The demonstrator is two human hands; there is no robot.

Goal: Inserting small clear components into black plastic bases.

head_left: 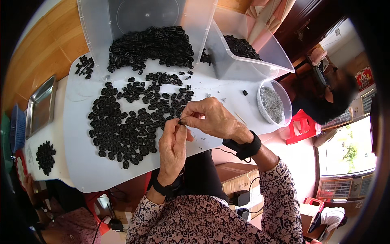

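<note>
My left hand (172, 146) and my right hand (213, 116) meet over the front of the white table, fingertips pinched together. Between them is a small black piece (182, 121), mostly covered by the fingers, so its exact shape is hidden. Just left of my hands spreads a wide layer of small black oval pieces (130, 130) with two holes each, resembling cord locks. Beyond them, a large heap of similar black pieces (150, 46) spills from a clear plastic bin (203, 24) lying on its side.
Another clear bin (260, 67) holds more black pieces at the far right. Nearer stands a round clear tub (287, 110) of fine shiny bits. At left are a metal tray (42, 105) and a small black pile (45, 157). A red stool (301, 127) and other people are nearby.
</note>
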